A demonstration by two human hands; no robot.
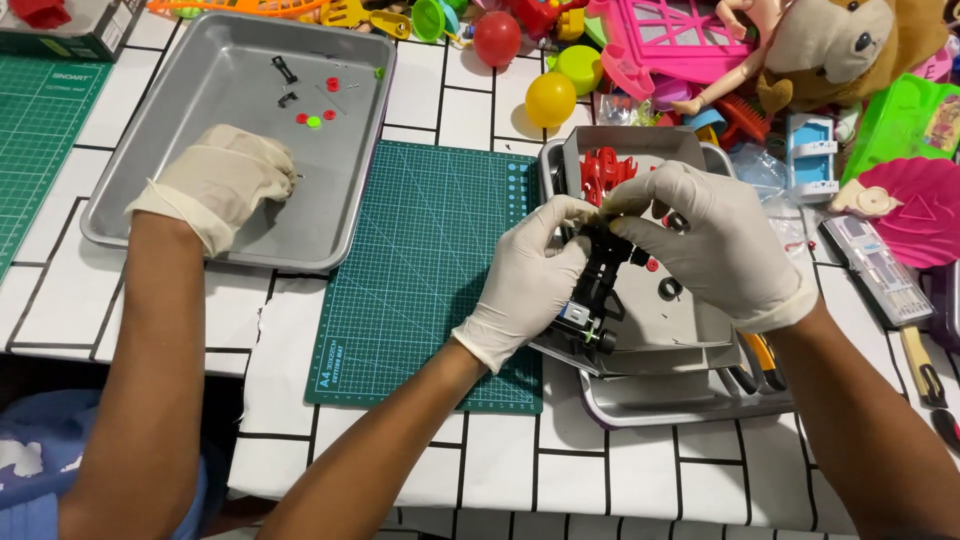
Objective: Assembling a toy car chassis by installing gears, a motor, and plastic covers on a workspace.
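Both my gloved hands hold a black toy chassis (600,285) over a small metal tray (690,340). My left hand (525,290) grips its left side and my right hand (712,240) closes over its top from the right. Red plastic parts (603,170) lie at the tray's far end, and a small black ring (670,288) lies on the tray floor beside the chassis. A second, larger tray (690,410) sits under the small one.
Another person's gloved hand (225,180) rests in a large metal tray (355,190) holding small red, green and black parts (315,105). A green cutting mat (430,270) lies between the trays. Balls, a plush toy (850,40) and pink toys crowd the back; hand tools (890,280) lie at right.
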